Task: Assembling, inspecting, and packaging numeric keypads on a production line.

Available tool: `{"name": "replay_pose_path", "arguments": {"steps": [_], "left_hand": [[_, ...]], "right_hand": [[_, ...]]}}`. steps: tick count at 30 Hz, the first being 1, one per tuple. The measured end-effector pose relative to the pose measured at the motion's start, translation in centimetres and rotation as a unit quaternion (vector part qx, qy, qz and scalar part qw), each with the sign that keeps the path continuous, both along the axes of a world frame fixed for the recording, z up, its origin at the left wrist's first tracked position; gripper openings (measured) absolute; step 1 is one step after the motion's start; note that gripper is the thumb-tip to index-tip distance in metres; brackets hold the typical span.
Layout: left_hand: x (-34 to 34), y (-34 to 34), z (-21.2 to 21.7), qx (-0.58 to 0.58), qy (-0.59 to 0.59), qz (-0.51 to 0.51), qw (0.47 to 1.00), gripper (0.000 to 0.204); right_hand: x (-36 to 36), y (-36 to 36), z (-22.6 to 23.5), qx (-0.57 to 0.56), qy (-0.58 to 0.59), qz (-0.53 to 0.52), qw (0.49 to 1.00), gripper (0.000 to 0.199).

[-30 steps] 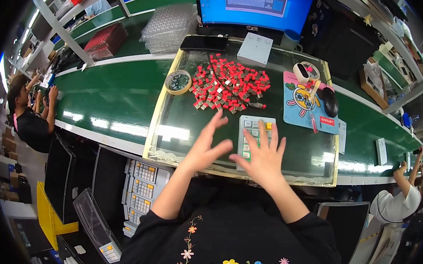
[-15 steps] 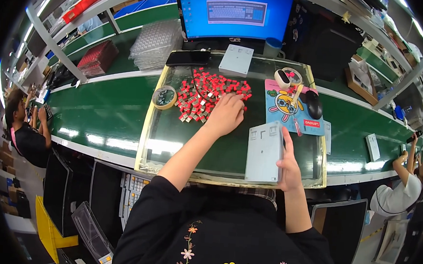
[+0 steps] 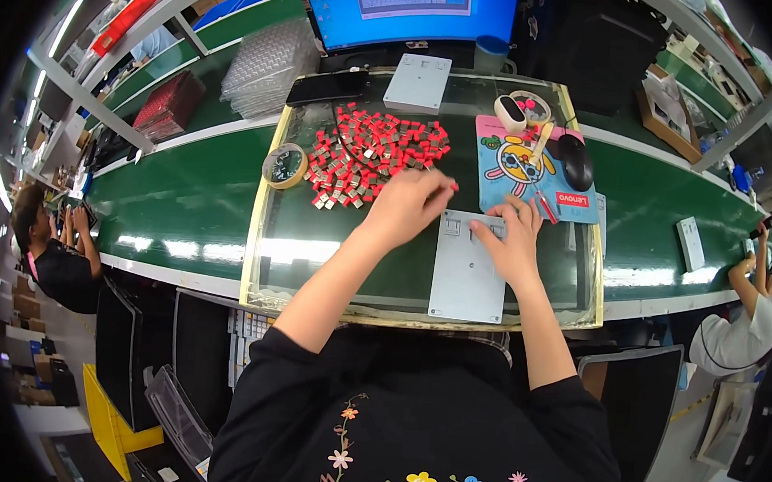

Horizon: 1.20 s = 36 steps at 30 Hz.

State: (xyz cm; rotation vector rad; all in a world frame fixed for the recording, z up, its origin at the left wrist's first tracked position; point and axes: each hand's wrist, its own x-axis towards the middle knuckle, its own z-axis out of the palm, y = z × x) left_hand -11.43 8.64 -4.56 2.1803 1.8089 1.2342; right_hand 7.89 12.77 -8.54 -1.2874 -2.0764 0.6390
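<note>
A pale grey rectangular panel (image 3: 468,286) lies flat on the glass-topped mat in front of me, with small recesses near its far end. My left hand (image 3: 410,205) is just off its far left corner. Thumb and finger there pinch a small red-ended piece (image 3: 454,187), which looks like one of the USB receivers. My right hand (image 3: 514,244) rests over the panel's far right corner, thumb on the surface and fingers apart, gripping nothing I can see. Beyond my left hand spreads a pile of red and silver USB receivers (image 3: 378,148).
A tape roll (image 3: 285,166) sits left of the pile. Behind it are a black phone (image 3: 327,87) and another grey panel (image 3: 419,82). To the right, a colourful mat (image 3: 504,191) bears a screwdriver (image 3: 545,205) and a black mouse (image 3: 575,161). A monitor (image 3: 409,13) stands at the back.
The panel, held tilted in my right hand before, now lies flat. My right hand has shifted to its far corner. My left hand has come away from the pile with a small red piece.
</note>
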Motion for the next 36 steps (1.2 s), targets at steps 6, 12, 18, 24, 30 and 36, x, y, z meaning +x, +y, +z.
{"name": "replay_pose_path", "arguments": {"steps": [6,12,18,24,30,36], "left_hand": [[2.5,-3.6,-0.4,-0.014,0.143,0.033,0.989,0.006],[3.6,-2.8,-0.8,0.006,0.126,0.02,0.992,0.009],[2.8,-0.9,-0.9,-0.126,0.02,-0.077,0.989,0.013],[2.4,0.0,-0.2,-0.127,-0.044,-0.154,0.979,0.014],[2.3,0.3,-0.6,-0.091,0.018,-0.161,0.983,0.016],[2.9,-0.5,-1.4,-0.069,0.032,-0.105,0.992,0.017]], "right_hand": [[-0.4,0.0,-0.5,0.01,0.018,-0.004,1.0,0.031],[-0.4,0.0,-0.5,0.025,-0.007,0.007,1.0,0.026],[0.2,0.4,-0.7,-0.006,0.136,-0.008,0.991,0.021],[5.2,1.3,3.8,-0.036,0.316,-0.023,0.948,0.016],[15.0,7.2,1.6,-0.05,0.241,-0.113,0.963,0.021],[18.1,10.3,-2.8,-0.209,0.045,-0.159,0.964,0.027]]}}
